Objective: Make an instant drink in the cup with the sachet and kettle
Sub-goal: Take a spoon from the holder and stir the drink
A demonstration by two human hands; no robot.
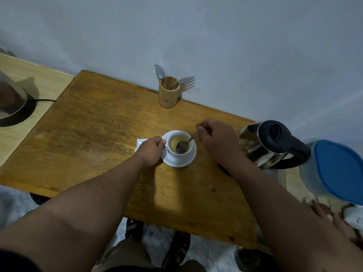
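The cup (179, 143) sits on its saucer (177, 160) near the middle of the table (94, 138), holding pale yellowish liquid. The left hand (152, 152) is closed on the cup's handle side, most likely to steady it. The right hand (216, 138) pinches a spoon (184, 145) whose bowl dips into the drink, which reads as stirring, so the powder and water are probably already in. A white sachet (140, 143) lies flat just behind the left hand. The kettle (271, 144) stands at the right edge, within reach. A wooden holder (168, 93) with cutlery stands at the far edge against a plain pale wall. The tabletop is worn, scuffed wood.
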